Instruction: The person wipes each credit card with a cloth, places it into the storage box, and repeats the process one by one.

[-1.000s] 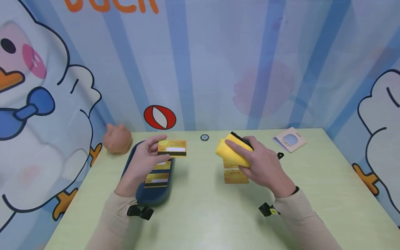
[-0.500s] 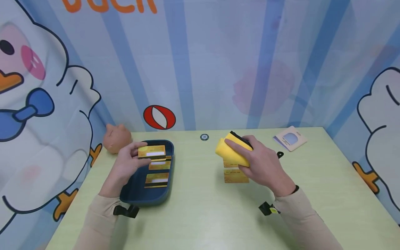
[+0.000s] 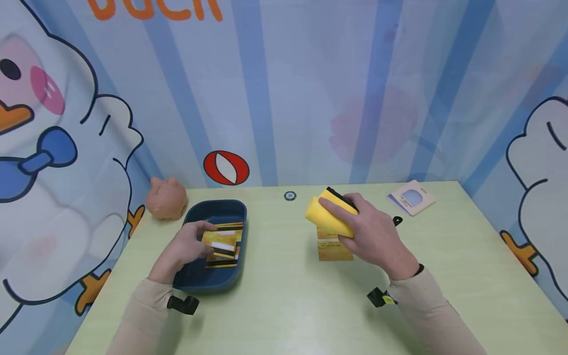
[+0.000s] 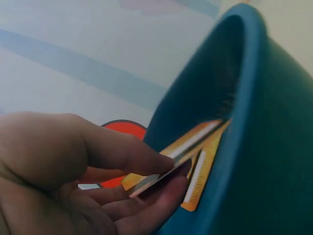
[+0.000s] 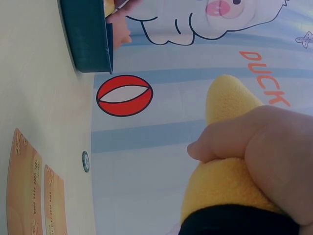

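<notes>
My left hand (image 3: pixel 188 244) reaches over the left side of the dark blue tray (image 3: pixel 213 284). Between thumb and fingers it pinches a gold bank card (image 3: pixel 220 240), held tilted, stripe side showing. Other gold cards lie in the tray beneath, partly covered by it; the left wrist view shows one card (image 4: pixel 198 183) behind the fingers. My right hand (image 3: pixel 374 234) grips a yellow plush bundle (image 3: pixel 326 219) with a black band, held above the table. Below it, two gold cards (image 3: pixel 336 251) lie on the table, the farther one partly hidden by the bundle.
A pink piggy bank (image 3: pixel 166 198) stands behind the tray's far left corner. A small round chip (image 3: pixel 290 195) lies near the back edge. At the back right rests a pale booklet (image 3: pixel 412 197). A black loop (image 3: pixel 398 221) shows beyond my right wrist.
My left hand has carried the card left over the tray, then lowered it nearer and tilted it above the other cards. My right hand and the yellow bundle stay in place.
</notes>
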`<state>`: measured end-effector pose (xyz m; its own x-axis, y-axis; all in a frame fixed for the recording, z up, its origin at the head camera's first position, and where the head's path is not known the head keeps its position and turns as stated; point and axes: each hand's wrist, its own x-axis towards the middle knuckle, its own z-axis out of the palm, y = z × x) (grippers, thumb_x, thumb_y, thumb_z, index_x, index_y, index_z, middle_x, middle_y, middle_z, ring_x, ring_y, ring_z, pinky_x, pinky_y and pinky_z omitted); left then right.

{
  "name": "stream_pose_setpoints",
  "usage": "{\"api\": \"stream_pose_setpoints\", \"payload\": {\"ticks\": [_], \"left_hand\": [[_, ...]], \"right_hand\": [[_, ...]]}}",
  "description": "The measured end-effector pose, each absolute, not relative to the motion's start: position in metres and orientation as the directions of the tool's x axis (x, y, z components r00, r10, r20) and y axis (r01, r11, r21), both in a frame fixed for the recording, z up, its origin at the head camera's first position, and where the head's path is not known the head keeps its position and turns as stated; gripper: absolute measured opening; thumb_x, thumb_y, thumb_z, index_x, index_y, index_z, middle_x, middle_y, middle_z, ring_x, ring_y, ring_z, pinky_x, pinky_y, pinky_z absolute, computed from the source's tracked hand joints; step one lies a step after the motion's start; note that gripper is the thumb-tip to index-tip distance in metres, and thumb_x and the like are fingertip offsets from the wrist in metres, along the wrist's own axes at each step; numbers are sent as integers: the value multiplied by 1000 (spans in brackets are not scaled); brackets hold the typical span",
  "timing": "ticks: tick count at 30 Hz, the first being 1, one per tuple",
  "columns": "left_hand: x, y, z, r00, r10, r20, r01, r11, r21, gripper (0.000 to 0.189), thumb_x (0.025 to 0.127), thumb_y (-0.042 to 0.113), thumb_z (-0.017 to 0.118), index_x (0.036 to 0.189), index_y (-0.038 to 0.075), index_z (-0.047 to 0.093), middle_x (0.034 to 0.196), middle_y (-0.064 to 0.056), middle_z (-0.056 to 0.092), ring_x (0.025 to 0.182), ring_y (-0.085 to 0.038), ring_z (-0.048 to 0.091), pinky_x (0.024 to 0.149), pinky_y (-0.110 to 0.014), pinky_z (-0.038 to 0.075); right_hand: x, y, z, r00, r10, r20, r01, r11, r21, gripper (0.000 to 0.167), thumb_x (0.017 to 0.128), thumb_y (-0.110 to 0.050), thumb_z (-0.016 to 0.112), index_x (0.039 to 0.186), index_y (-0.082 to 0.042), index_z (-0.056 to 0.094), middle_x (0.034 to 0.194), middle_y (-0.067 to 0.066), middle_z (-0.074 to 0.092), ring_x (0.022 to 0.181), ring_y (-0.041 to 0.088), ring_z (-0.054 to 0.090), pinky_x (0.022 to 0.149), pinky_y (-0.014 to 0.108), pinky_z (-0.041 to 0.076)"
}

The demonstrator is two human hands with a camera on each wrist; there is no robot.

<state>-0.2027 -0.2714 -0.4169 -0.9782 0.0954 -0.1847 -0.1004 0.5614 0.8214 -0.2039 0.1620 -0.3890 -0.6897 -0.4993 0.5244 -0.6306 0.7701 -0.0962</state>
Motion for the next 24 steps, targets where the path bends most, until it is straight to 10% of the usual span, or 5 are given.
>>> {"api": "stream_pose_setpoints", "payload": {"ticks": [11, 24], "left_hand": [[-204, -256, -419, -972, 36, -233, -134, 729, 671, 58, 85, -3, 76, 138, -8, 55, 96, -17, 66, 71, -19, 68, 65, -31, 57], [-201, -250, -410, -972, -22, -236, -137, 862, 487, 56, 92, 14, 72, 139, -10, 54, 110, -23, 67, 81, -26, 65, 78, -43, 56]], "right_hand": [[-204, 163, -388, -693, -494, 525, -624, 776, -93, 82, 80, -13, 84, 153, -35, 55, 132, 20, 59, 83, 31, 66, 51, 38, 52], [-204, 164, -387, -694, -490, 527, -622, 777, -97, 82, 80, -13, 84, 153, -36, 55, 132, 20, 59, 81, 30, 66, 49, 37, 51]]}}
